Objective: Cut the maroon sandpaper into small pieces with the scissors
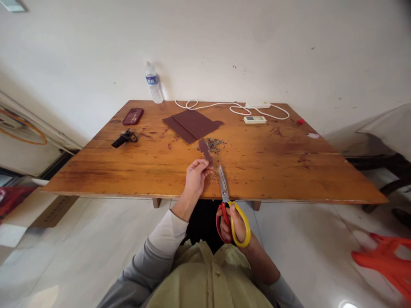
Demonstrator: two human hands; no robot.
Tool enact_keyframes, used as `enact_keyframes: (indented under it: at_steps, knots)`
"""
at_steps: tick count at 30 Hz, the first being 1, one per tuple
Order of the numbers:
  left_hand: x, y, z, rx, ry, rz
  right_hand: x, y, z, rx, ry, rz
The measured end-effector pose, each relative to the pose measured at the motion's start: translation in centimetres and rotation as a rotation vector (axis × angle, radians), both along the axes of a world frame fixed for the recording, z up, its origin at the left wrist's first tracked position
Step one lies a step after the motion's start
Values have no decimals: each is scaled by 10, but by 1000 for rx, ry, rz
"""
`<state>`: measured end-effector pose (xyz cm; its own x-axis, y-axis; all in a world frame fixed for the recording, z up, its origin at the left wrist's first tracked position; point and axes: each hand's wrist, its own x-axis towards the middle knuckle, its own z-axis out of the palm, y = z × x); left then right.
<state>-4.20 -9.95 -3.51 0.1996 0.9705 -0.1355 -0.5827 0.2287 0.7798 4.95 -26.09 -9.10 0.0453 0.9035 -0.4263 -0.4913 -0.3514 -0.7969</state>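
Note:
My left hand [196, 174] pinches the near end of a narrow dark brown strip [204, 149] that lies on the wooden table [289, 167]. My right hand [233, 226] grips scissors [228, 204] with one red and one yellow handle loop; the blades are together and point up toward the strip, just right of my left fingers. A small heap of brown clippings [215, 144] lies beside the strip. Behind it lie larger dark brown sheets [192, 124].
A water bottle [154, 84] stands at the wall. A dark red phone case [132, 116] and a black clip-like tool [124, 138] lie at the left. A white cable [231, 107] and a white remote [254, 119] lie at the back right. An orange stool [385, 261] is on the floor at the right.

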Motion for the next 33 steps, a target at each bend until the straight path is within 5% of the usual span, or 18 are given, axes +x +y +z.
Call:
enact_keyframes:
  at_steps: [6,13,23,33]
  knots:
    - [-4,0,-2,25,70,27,-3,1,-2,76,-29,-45]
    - [0,-27,-8,120,111,21,-7,15,4,216,-80,-139]
    - [-1,-36,-20,88,24,62,-37,1,-27,236,-144,-154]
    - [-14,-43,-13,41,-3,-14,-40,-16,-38,211,-182,-171]
